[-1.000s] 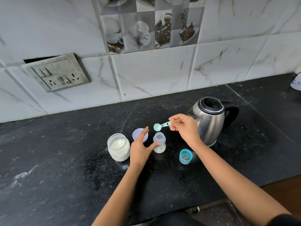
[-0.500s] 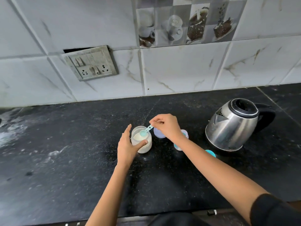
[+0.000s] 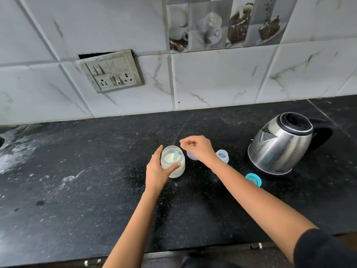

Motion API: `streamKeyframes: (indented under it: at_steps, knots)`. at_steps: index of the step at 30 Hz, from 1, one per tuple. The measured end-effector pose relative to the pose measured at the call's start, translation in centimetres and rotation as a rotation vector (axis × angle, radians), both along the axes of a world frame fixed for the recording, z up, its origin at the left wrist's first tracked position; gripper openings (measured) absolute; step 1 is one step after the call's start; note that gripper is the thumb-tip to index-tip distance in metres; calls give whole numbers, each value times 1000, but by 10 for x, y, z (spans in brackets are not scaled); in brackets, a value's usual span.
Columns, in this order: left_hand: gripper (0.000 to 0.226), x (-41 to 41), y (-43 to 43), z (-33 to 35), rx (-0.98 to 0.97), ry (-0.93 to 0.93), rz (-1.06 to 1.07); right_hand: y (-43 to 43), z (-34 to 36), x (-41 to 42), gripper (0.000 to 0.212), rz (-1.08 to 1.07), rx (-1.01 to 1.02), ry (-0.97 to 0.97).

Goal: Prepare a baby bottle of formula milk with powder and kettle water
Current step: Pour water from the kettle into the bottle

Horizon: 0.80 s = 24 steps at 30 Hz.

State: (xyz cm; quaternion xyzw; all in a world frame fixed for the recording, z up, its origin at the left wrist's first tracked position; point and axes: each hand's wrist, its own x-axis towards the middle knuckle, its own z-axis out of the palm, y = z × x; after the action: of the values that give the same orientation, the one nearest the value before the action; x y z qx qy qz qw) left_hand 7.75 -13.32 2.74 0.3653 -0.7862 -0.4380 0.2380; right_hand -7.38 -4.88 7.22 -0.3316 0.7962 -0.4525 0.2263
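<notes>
Bench (image 3: 77, 190), black stone, with pale dusty smears toward 9 o'clock.

Powder jar (image 3: 173, 167): clear glass, open, white powder well up inside. It stands near mid-bench.

Left hand (image 3: 156, 171): grip clamped on the jar, thumb across the near wall, fingers round the 9 o'clock side. Looks to be a steadying hold.

Scoop (image 3: 176, 156): teal plastic, standing in the jar with its bowl down in the powder.

Right hand (image 3: 199, 149): above the jar's 2 o'clock rim, fingers curled in, tips pinched together just over the scoop handle. Cannot tell whether the grip actually has the handle.

Baby bottle (image 3: 222, 156): at 3 o'clock of the jar, upright, mouth open, partly hidden behind the right wrist. A lilac cap (image 3: 190, 155) lies between jar and bottle, under the hand. A teal collar (image 3: 254, 178) lies at 4 o'clock, near the kettle base.

Kettle (image 3: 280, 144): steel, far 3 o'clock, spout facing the jar.

Step judged: loading powder, water not yet in hand.

Handling, judged:
- The scoop is light and stiff. Take it by the handle end and carry it level, or the powder spills.
- The jar is smooth, breakable glass. Hold it round the waist, as now.
- The bottle is small, light and likely tippy, with a narrow mouth. Steady its body while tipping powder in.
- The kettle is heavy if full and its shell may be hot. Take it by the black handle only.
</notes>
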Motion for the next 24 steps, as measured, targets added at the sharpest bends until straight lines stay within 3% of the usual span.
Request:
streamKeyframes:
  at_steps: [3, 8, 13, 16, 19, 24]
  knots:
    - [89, -7, 9, 13, -29, 41, 29, 23, 11, -12, 16, -61, -54, 30]
    - [88, -34, 35, 38, -54, 107, -3, 72, 35, -41, 12, -158, -183, 239]
    - [89, -68, 70, 41, 15, 107, -155, 126, 49, -76, 11, -315, -306, 693]
    - [93, -83, 89, 31, 32, 60, -211, 161, 50, -102, 13, -416, -351, 857]
    - [97, -94, 105, 20, 58, 22, -205, 199, 43, -133, 18, -513, -336, 899]
    - [92, -102, 115, 2, 100, -17, -114, 244, 31, -176, 29, -612, -234, 777]
